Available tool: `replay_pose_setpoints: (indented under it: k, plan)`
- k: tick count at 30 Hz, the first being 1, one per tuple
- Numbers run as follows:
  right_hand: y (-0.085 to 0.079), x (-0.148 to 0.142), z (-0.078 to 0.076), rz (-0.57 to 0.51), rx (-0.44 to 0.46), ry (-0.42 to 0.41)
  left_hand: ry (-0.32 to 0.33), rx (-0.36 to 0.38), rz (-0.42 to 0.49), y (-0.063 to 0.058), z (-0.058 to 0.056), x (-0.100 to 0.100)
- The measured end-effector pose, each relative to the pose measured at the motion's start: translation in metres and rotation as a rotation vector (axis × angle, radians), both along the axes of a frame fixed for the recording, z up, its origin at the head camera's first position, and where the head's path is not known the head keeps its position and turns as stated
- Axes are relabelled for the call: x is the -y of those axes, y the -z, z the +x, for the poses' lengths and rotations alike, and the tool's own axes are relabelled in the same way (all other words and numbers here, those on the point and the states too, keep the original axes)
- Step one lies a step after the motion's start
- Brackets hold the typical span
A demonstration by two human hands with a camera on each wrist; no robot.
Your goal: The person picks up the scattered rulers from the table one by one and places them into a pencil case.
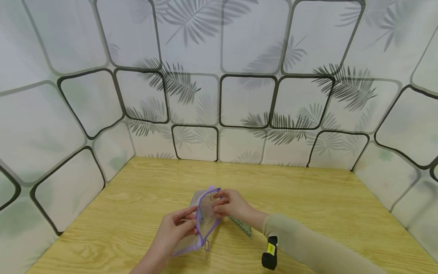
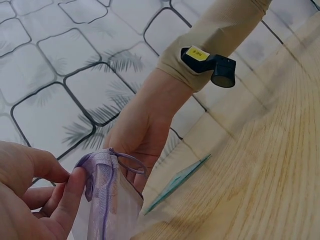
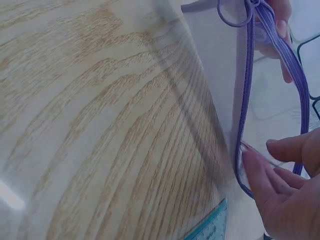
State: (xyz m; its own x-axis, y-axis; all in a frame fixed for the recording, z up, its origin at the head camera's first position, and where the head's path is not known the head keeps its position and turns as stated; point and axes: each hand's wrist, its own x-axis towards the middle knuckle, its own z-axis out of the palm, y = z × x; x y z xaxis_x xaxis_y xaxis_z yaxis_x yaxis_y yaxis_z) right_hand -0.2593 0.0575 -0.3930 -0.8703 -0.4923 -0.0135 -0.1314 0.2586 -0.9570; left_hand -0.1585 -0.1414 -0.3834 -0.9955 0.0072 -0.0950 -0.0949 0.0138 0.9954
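Observation:
A translucent zip pouch (image 1: 198, 222) with purple edging stands with its mouth gaping, between both hands. My left hand (image 1: 172, 230) pinches its left edge, thumb in front; the left wrist view shows this grip near the zip end (image 2: 104, 159). At the opposite side of the mouth is my right hand (image 1: 234, 205), its fingertips inside. Between its thumb and fingers shows the edge of a thin clear piece (image 3: 261, 154), whose kind I cannot tell. A green ruler-like piece (image 1: 243, 228) with markings lies on the table, just below the right hand.
The wooden table (image 1: 291, 194) runs back to a patterned curtain (image 1: 246, 102) that encloses it on the left, back and right. A purple ring (image 1: 207, 246) hangs from the zip at the pouch's near end. A black wrist device (image 1: 270, 254) sits on the right sleeve.

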Motion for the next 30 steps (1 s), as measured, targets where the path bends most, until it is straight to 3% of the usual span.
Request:
replay_pose_setpoints:
  k: [7,14,30]
  plan:
    - [-0.003,-0.003,0.004,0.138,-0.132,0.016,0.0,0.012,0.003,0.0,0.0,0.0]
    - [-0.003,-0.008,0.006,0.145,-0.137,0.021,-0.002,0.011,0.0,0.002,0.0,0.0]
    - [-0.002,-0.024,0.008,0.215,-0.275,0.024,-0.016,0.015,0.004,-0.001,0.001,-0.001]
